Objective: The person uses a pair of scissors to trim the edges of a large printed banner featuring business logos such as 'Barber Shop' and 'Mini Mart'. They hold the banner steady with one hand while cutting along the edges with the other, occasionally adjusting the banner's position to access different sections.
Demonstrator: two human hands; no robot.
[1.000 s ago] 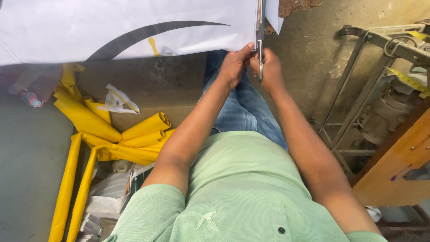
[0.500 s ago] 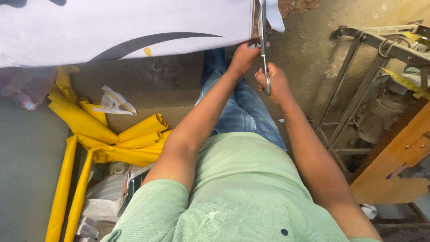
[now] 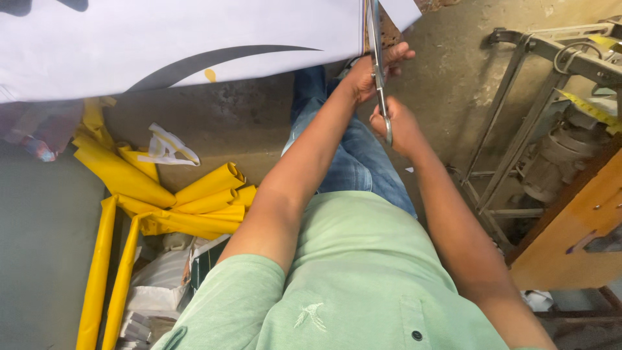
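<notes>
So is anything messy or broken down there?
Somewhat messy, nothing clearly broken. Yellow rolls lie in a crooked heap on the floor instead of stacked, with a crumpled white scrap loose beside them. The white sheet has a slit where the right hand runs scissors up it while the left hand grips its edge.

- Large white printed sheet with a dark curved band (image 3: pixel 181 45): spans the top of the view, closing it off above both hands.
- Long steel scissors (image 3: pixel 378 71): held by the right hand (image 3: pixel 396 126), blades running up into the sheet's right portion; left hand (image 3: pixel 370 68) just beside them, almost no gap between.
- Grey metal machine frame (image 3: pixel 518 97): right side, open concrete floor between it and the right forearm.
- Rolled yellow sheet material (image 3: pixel 162 194): heaped lower left, bare floor between it and the left arm.
- Orange wooden board (image 3: pixel 576 240): blocks the lower right.
</notes>
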